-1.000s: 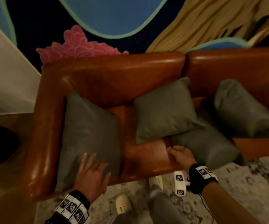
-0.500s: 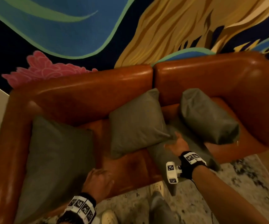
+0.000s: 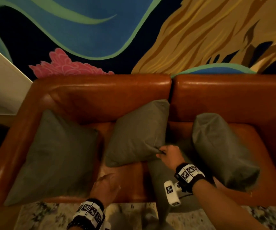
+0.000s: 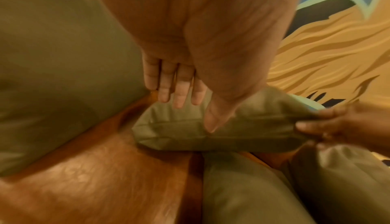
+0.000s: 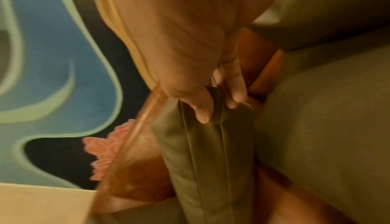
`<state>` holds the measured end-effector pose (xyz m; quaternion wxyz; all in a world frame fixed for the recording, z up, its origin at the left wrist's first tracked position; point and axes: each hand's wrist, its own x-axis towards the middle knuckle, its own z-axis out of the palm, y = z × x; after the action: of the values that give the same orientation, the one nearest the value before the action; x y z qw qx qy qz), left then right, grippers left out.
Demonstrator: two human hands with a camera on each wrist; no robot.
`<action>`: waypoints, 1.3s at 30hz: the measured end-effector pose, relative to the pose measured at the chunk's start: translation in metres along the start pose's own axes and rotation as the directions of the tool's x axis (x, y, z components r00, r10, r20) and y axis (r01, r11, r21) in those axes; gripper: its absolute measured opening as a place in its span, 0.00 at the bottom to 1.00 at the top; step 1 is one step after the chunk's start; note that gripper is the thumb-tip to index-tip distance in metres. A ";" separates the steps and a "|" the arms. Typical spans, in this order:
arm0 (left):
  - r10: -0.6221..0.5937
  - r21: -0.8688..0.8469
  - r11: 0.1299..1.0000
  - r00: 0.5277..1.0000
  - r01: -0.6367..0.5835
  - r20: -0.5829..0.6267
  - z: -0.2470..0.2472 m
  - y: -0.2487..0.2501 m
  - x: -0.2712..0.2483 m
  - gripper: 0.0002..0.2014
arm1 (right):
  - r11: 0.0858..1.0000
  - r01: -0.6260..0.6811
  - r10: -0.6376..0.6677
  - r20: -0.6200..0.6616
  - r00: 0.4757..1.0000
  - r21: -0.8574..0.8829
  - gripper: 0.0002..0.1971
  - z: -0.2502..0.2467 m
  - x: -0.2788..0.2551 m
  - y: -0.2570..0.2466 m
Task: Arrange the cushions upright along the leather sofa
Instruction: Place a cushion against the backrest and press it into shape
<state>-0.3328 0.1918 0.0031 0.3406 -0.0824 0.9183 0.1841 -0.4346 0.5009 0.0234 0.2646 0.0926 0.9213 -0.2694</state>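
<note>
Several olive-grey cushions lie on the brown leather sofa (image 3: pixel 100 90). The left cushion (image 3: pixel 54 156) leans against the left arm. The middle cushion (image 3: pixel 137 133) leans on the backrest, and my right hand (image 3: pixel 164 152) pinches its lower right corner (image 5: pixel 213 104). Under that hand a flat cushion (image 3: pixel 160 178) hangs over the seat's front edge. The right cushion (image 3: pixel 220 150) stands on its edge. My left hand (image 3: pixel 106 181) hovers open over the seat with straight fingers (image 4: pixel 178 92), just short of the middle cushion (image 4: pixel 211 127).
A painted mural wall (image 3: pixel 134 35) rises behind the sofa. A patterned rug (image 3: pixel 47 216) covers the floor in front, where my legs stand. Bare seat leather (image 3: pixel 124 178) shows between the left and middle cushions.
My left hand left the left cushion and moved right over the seat. My right hand moved from the seat's front edge to the middle cushion's corner and pinched it.
</note>
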 end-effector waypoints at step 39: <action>-0.387 -0.895 0.445 0.908 0.033 -0.159 -0.208 -0.010 0.261 0.07 | 0.762 -0.192 0.328 -0.113 0.938 0.619 0.14 -0.158 0.157 -0.036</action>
<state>-0.6506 0.0934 -0.0252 0.1054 -0.3905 0.7185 0.5658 -0.6472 0.5619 0.0683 0.1557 0.3275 0.7895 -0.4951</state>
